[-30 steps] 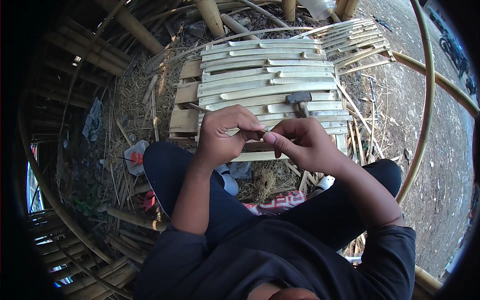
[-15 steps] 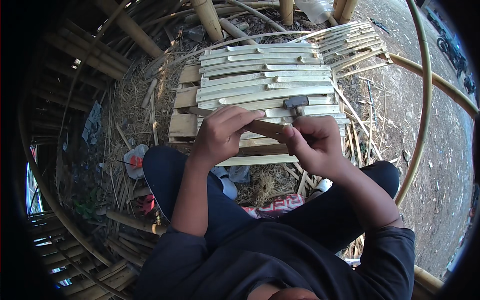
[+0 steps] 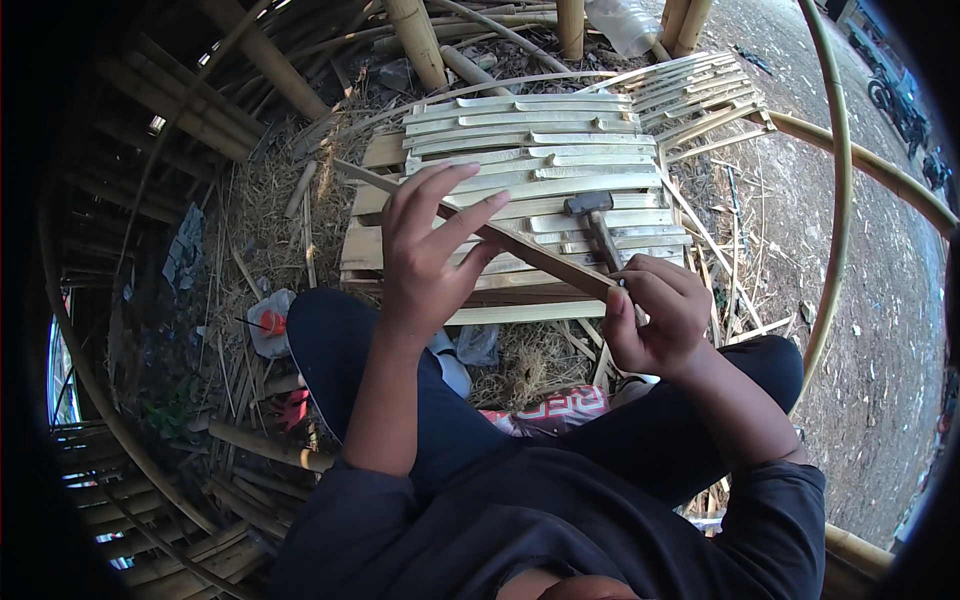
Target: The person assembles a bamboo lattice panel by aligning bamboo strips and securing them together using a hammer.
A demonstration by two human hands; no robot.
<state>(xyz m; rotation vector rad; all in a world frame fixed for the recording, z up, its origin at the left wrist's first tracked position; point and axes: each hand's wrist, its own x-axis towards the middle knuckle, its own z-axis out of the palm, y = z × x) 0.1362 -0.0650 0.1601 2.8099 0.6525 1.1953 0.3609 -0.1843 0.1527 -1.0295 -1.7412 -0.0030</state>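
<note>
My right hand pinches the near right end of a long, narrow brown bamboo strip between thumb and bent fingers. A tiny bright spot shows at those fingertips, too small to make out. The strip slants up and to the left, passing behind my left hand, whose fingers are spread apart around it, not closed on it. Under both hands lies a panel of pale split-bamboo slats laid side by side over wider boards. A hammer rests on the slats, its handle pointing toward my right hand.
Loose bamboo strips and dry straw lie around the panel. Bamboo posts stand at the back, near a clear plastic jug. A curved bamboo pole rises at the right. A plastic bag lies by my left knee.
My left fingers have spread apart from the strip. My right hand has moved down and right with the strip's end, so the strip now slants more steeply and the hammer's handle shows.
</note>
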